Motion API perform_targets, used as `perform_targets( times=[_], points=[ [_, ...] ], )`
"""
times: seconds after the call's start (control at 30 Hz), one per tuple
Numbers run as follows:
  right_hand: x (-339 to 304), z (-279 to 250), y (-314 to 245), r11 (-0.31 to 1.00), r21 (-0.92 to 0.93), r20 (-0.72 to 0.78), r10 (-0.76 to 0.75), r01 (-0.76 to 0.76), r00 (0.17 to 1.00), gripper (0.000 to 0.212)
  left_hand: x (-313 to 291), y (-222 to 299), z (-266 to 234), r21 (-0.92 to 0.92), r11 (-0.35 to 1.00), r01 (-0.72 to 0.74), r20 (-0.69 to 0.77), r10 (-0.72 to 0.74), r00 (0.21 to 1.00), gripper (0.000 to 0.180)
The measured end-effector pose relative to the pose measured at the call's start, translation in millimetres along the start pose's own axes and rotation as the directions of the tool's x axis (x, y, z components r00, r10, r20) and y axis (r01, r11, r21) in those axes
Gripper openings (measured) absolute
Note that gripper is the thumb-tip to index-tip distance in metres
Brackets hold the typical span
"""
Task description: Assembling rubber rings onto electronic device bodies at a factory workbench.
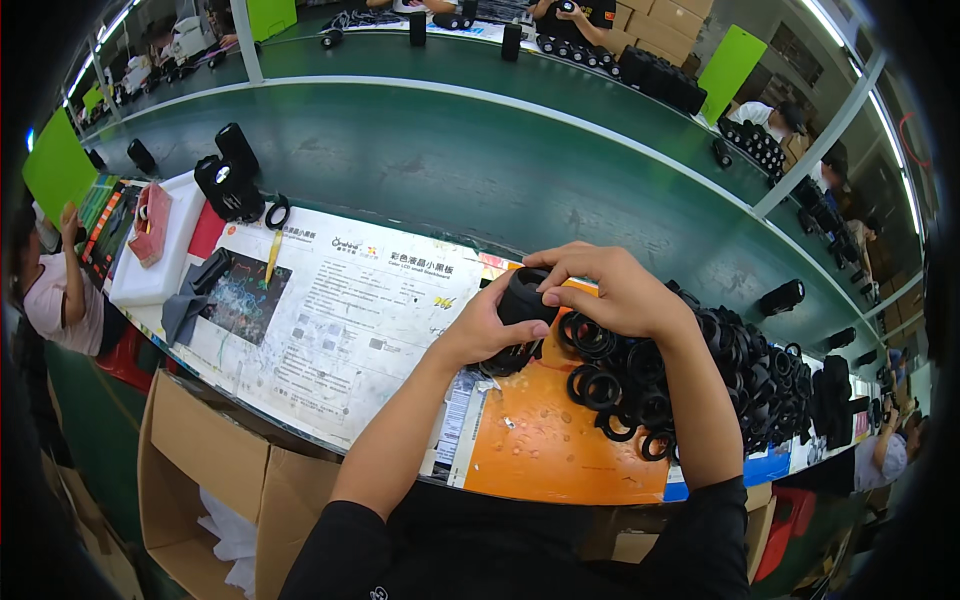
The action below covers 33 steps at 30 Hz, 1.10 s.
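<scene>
A black cylindrical housing (pixel 519 299) stands on the table in front of me, its round top end facing up and toward me. My left hand (pixel 478 328) is wrapped round its near left side, the thumb across the front. From the far right, my right hand (pixel 612 287) grips the upper rim, with its thumb and fingers pressed at the edge. Whether a separate ring lies under those fingers is hidden. Close by on the right spreads a large heap of black rings (pixel 735 375), some lying loose near my right forearm.
Under the rings lies an orange sheet (pixel 545 450); a white printed sheet (pixel 350 330) covers the left. Black cylinders (pixel 228 188), yellow-handled scissors (pixel 273 255) and a white foam tray (pixel 165 275) stand farther left. A green conveyor (pixel 420 150) runs behind. An open carton (pixel 215 460) sits below the edge.
</scene>
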State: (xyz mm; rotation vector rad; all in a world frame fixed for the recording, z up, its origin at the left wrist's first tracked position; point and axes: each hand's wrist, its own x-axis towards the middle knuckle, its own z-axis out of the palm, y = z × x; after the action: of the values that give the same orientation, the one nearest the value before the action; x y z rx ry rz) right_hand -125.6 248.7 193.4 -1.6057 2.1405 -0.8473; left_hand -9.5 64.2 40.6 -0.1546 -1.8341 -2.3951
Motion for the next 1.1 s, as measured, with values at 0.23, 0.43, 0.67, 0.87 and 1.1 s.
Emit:
perform_targets(
  times=[0.23,0.43,0.67,0.87,1.1],
  points=[
    [-3,1,-11,0.996,-0.086,-0.015,0.003,-0.004,1.0,0.012,0,1,1,-0.001,0.999,0.033,0.016,-0.033,0.999,0.086],
    [-11,12,-6,0.995,-0.103,-0.087,-0.015,0.006,0.996,0.012,-1,4,2,0.01,1.0,0.023,0.017,-0.023,1.0,0.087],
    [-13,16,-12,0.998,0.04,-0.135,0.059,-0.055,0.989,0.021,0,-2,1,-0.003,0.999,-0.045,0.034,0.045,0.998,0.088],
    [-14,15,1,0.995,-0.052,-0.071,-0.085,0.082,0.994,0.055,-2,2,6,-0.027,1.0,0.001,0.036,0.0,0.999,0.098],
    [-12,12,0,0.994,-0.08,-0.058,-0.079,0.074,0.995,0.058,0,2,8,0.051,0.999,-0.018,0.016,0.018,1.0,0.095]
  ],
)
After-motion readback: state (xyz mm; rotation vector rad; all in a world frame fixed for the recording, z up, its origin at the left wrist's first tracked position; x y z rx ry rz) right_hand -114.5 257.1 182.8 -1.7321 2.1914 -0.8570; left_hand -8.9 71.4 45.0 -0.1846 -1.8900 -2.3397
